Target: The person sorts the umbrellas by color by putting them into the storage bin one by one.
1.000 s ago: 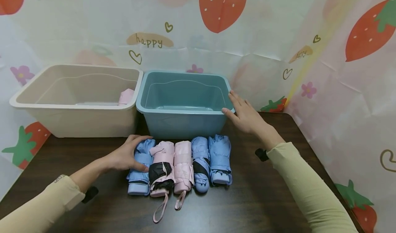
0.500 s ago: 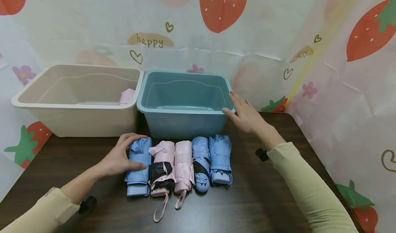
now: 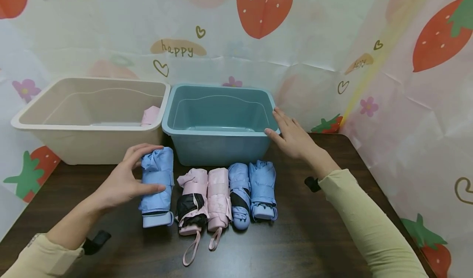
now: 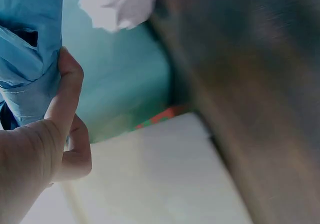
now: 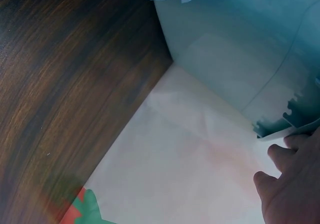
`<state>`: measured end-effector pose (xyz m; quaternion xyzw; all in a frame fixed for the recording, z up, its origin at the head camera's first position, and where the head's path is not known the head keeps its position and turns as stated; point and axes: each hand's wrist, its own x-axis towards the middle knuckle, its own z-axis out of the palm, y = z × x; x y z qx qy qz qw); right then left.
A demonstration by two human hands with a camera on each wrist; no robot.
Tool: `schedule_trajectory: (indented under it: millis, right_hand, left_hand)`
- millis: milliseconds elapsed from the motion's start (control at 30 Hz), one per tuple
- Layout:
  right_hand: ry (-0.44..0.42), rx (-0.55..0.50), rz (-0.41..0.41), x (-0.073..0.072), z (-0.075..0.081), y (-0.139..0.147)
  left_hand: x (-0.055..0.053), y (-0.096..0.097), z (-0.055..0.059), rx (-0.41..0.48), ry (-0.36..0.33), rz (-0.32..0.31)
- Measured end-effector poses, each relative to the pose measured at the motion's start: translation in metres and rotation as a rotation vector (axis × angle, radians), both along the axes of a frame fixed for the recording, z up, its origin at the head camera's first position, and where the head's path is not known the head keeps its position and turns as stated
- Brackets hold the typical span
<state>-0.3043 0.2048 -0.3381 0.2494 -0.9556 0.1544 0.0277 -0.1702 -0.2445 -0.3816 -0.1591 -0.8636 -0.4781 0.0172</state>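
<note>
My left hand [image 3: 120, 183] grips a folded blue umbrella [image 3: 158, 183] between thumb and fingers, holding it just above the table with its handle end toward me. In the left wrist view, the thumb and a finger lie along the blue umbrella [image 4: 27, 59]. To its right lie a pink umbrella with a black patch [image 3: 195, 181], a plain pink umbrella [image 3: 219, 191] and two blue ones, the slimmer umbrella [image 3: 239, 183] and the wider umbrella [image 3: 263, 187]. My right hand [image 3: 295, 140] rests with extended fingers at the right rim of the blue bin [image 3: 218, 148].
A beige bin [image 3: 99, 146] stands left of the blue one, with a pink piece [image 3: 150, 116] partly visible inside. Both bins stand at the back of the dark wooden table [image 3: 295, 237]. A strawberry-print sheet [image 3: 314, 35] hangs behind and to the right.
My left hand has drawn the leftmost blue umbrella left, away from the row, and raised it off the table. The right hand has stayed at the blue bin's rim.
</note>
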Motion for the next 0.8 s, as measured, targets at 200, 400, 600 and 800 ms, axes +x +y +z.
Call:
schedule_trajectory:
  millis: [200, 400, 600, 800]
  right_hand:
    - [-0.002, 0.005, 0.001, 0.000, 0.000, 0.000]
    - [-0.001, 0.012, 0.000, -0.001, 0.001, 0.001]
    - [-0.008, 0.020, 0.003, -0.001, 0.001, 0.002]
    - [-0.010, 0.021, 0.003, -0.002, 0.001, 0.002]
  left_hand:
    - [-0.002, 0.002, 0.035, 0.076, 0.040, 0.001]
    - [-0.021, 0.009, 0.073, 0.141, 0.078, -0.004]
    - [-0.050, 0.022, 0.112, 0.207, 0.059, 0.004]
    - [-0.090, 0.038, 0.135, 0.197, 0.006, 0.048]
